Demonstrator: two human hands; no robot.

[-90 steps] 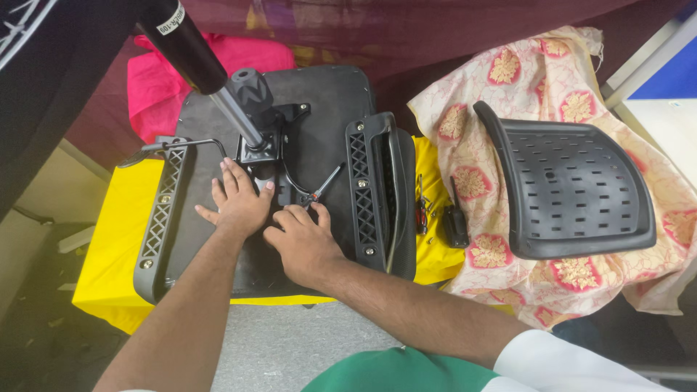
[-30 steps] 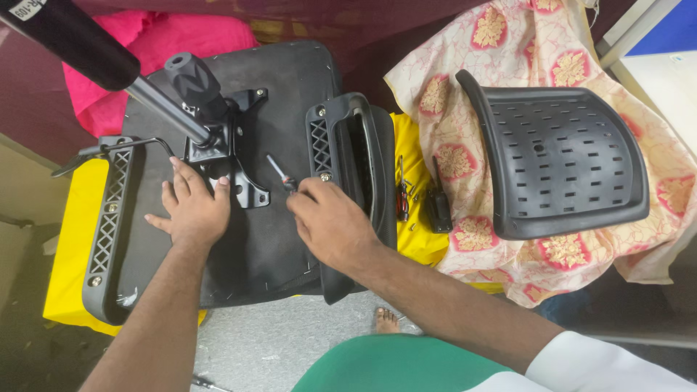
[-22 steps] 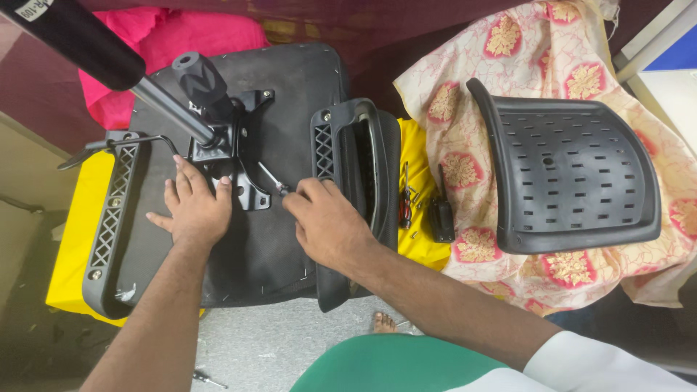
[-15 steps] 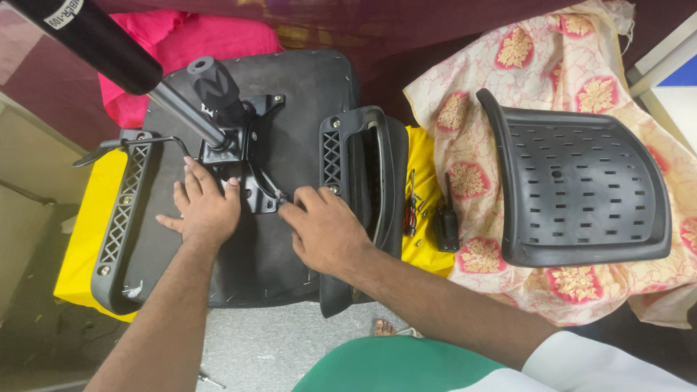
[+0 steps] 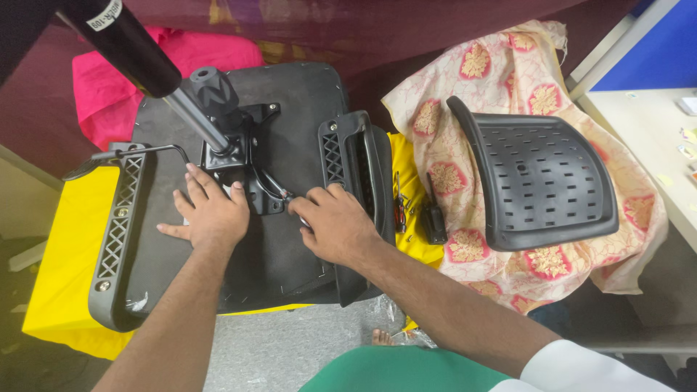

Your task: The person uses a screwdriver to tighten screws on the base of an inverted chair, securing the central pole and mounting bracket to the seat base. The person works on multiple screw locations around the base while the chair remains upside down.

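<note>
1. We see an upturned black chair seat (image 5: 290, 247) lying on a yellow cloth (image 5: 65, 247) over the surface, an armrest (image 5: 120, 232) at each side.
2. To the right, well apart, a black perforated chair back (image 5: 541, 181) rests on a floral cloth (image 5: 639, 210).
3. A metal mechanism plate (image 5: 243, 170) sits at the seat's centre, and a black gas cylinder (image 5: 120, 40) rises from it toward the camera.
4. Our left hand (image 5: 210, 214) lies flat on the seat just below the plate, fingers spread.
5. Our right hand (image 5: 334, 225) has its fingers curled around a thin tool (image 5: 279, 190), whose tip touches the plate.
6. Small hand tools (image 5: 401, 207) lie beside the right armrest.
</note>
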